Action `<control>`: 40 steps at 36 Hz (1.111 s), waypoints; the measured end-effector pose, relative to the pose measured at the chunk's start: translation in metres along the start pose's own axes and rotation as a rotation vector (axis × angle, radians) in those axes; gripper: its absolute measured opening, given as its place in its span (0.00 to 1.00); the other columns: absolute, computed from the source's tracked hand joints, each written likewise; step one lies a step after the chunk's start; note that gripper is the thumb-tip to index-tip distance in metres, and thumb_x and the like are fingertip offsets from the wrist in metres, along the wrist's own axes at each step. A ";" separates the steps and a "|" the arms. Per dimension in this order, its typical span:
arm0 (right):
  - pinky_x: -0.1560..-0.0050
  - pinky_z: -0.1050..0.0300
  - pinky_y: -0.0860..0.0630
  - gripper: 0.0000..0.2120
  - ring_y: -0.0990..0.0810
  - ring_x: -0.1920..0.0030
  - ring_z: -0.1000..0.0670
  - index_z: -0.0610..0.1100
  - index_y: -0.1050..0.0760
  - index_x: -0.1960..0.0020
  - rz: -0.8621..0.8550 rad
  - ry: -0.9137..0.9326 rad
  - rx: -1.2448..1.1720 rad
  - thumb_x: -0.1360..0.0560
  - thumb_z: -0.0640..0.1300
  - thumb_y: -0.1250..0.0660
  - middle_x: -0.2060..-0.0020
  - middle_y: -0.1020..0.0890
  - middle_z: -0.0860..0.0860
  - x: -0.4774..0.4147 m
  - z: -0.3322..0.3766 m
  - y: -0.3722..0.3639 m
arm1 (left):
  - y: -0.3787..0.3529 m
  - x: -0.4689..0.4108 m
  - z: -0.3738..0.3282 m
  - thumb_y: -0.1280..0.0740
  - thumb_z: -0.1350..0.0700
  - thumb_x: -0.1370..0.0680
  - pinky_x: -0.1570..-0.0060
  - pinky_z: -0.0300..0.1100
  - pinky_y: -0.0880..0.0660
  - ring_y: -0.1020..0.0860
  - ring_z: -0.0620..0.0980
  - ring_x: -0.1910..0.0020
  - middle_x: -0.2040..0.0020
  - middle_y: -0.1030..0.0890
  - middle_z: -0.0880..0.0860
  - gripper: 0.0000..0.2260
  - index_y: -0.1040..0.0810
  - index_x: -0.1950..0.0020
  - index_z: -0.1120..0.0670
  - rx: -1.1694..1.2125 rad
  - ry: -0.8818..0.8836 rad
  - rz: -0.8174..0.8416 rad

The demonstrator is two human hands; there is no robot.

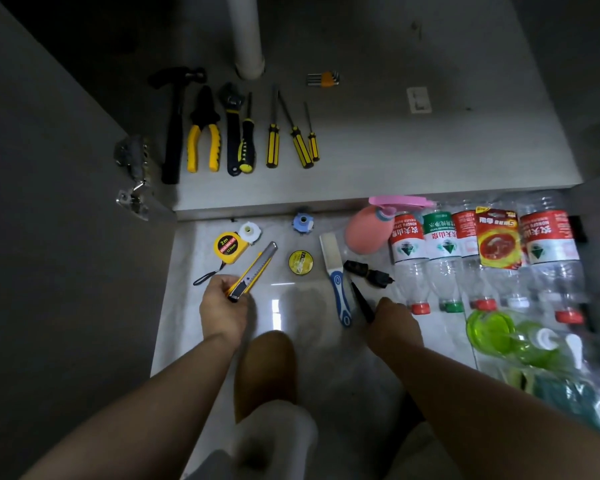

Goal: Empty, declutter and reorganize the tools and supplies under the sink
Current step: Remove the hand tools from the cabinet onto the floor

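The left hand (pixel 224 306) clamps its fingers on a yellow utility knife (pixel 255 266) above the floor (pixel 184 306), beside the tape measure (pixel 230 247). The right hand (pixel 394 322) grips a thin black tool (pixel 360 299) near the bottles (pixel 409 251).

One wide-angle camera, worn on the head, looks forward and steeply down from close above. Both hands reach in from the bottom edge: the left hand (pixel 224 301), gripping a yellow-and-silver utility knife (pixel 253 271), lies left of centre, the right hand (pixel 394 323), holding a slim black pointed tool (pixel 361 301), right of centre. The pale glossy tiled floor (pixel 302 306) fills the near lower half; the grey cabinet shelf (pixel 413 150) and white drain pipe (pixel 246 36) lie farther, at the top.
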State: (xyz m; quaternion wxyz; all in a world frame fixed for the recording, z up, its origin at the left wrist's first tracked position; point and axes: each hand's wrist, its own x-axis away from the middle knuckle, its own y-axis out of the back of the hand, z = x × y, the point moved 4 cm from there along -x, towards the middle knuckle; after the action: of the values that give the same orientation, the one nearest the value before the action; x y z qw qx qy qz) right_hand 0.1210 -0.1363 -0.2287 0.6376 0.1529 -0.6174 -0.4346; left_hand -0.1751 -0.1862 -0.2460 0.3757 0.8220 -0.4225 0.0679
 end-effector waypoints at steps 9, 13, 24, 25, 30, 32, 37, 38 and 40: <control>0.52 0.55 0.22 0.12 0.22 0.56 0.50 0.44 0.25 0.46 -0.064 -0.019 -0.091 0.25 0.47 0.28 0.56 0.22 0.50 -0.003 0.006 0.012 | 0.005 0.001 -0.017 0.29 0.67 0.25 0.39 0.39 0.27 0.21 0.47 0.46 0.43 0.19 0.51 0.17 0.21 0.38 0.56 -0.141 -0.124 0.059; 0.56 0.59 0.20 0.04 0.21 0.60 0.54 0.49 0.24 0.54 -0.072 0.167 -0.133 0.21 0.46 0.34 0.59 0.19 0.51 0.001 0.034 0.028 | 0.009 -0.001 -0.044 0.29 0.65 0.25 0.41 0.53 0.22 0.22 0.53 0.44 0.44 0.23 0.53 0.14 0.20 0.41 0.55 -0.224 -0.234 0.030; 0.59 0.54 0.22 0.09 0.20 0.60 0.47 0.40 0.20 0.53 -0.052 0.619 -0.494 0.23 0.32 0.38 0.60 0.18 0.45 0.018 0.156 0.111 | -0.001 -0.022 -0.172 0.33 0.63 0.23 0.41 0.50 0.23 0.23 0.50 0.42 0.44 0.26 0.48 0.10 0.21 0.45 0.51 -0.206 -0.673 0.046; 0.60 0.59 0.23 0.09 0.20 0.60 0.49 0.41 0.20 0.53 -0.073 0.634 -0.458 0.23 0.32 0.38 0.59 0.19 0.47 0.014 0.165 0.117 | -0.004 -0.027 -0.182 0.33 0.63 0.23 0.39 0.51 0.24 0.23 0.51 0.41 0.43 0.26 0.50 0.11 0.21 0.43 0.52 -0.227 -0.710 0.051; 0.58 0.62 0.28 0.07 0.20 0.51 0.45 0.44 0.21 0.49 -0.149 0.605 -0.282 0.25 0.36 0.35 0.48 0.21 0.42 -0.020 0.199 0.146 | -0.013 -0.054 -0.222 0.34 0.52 0.21 0.39 0.50 0.33 0.28 0.55 0.39 0.40 0.25 0.52 0.15 0.23 0.34 0.48 -0.601 -0.864 -0.146; 0.52 0.60 0.27 0.08 0.20 0.47 0.42 0.42 0.20 0.49 -0.168 0.580 -0.226 0.25 0.37 0.35 0.47 0.19 0.41 -0.034 0.211 0.158 | -0.017 -0.065 -0.235 0.36 0.47 0.21 0.41 0.51 0.36 0.29 0.57 0.38 0.40 0.24 0.53 0.16 0.24 0.35 0.49 -0.760 -0.847 -0.239; 0.44 0.56 0.26 0.12 0.22 0.39 0.41 0.38 0.23 0.41 -0.229 0.431 -0.164 0.23 0.39 0.35 0.42 0.19 0.41 -0.069 0.232 0.176 | -0.027 -0.089 -0.248 0.36 0.43 0.23 0.39 0.52 0.37 0.30 0.59 0.36 0.44 0.19 0.55 0.18 0.27 0.38 0.52 -0.870 -0.675 -0.223; 0.46 0.56 0.26 0.13 0.22 0.39 0.41 0.38 0.24 0.40 -0.236 0.406 -0.150 0.23 0.40 0.35 0.41 0.20 0.40 -0.075 0.234 0.178 | -0.029 -0.092 -0.248 0.36 0.42 0.22 0.40 0.52 0.37 0.30 0.59 0.36 0.46 0.18 0.55 0.18 0.27 0.39 0.52 -0.870 -0.655 -0.220; 0.49 0.57 0.28 0.14 0.22 0.39 0.40 0.38 0.24 0.38 -0.239 0.384 -0.105 0.22 0.43 0.34 0.40 0.20 0.40 -0.085 0.236 0.179 | -0.031 -0.096 -0.248 0.35 0.41 0.22 0.41 0.52 0.38 0.30 0.59 0.36 0.48 0.18 0.56 0.18 0.26 0.39 0.51 -0.874 -0.629 -0.219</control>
State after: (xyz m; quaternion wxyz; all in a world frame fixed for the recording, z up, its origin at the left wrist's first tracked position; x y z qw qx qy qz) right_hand -0.0190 0.1107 -0.1077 0.6945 0.2716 -0.4387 -0.5015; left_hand -0.1617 0.0545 -0.1286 0.5424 0.6093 -0.4153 -0.4024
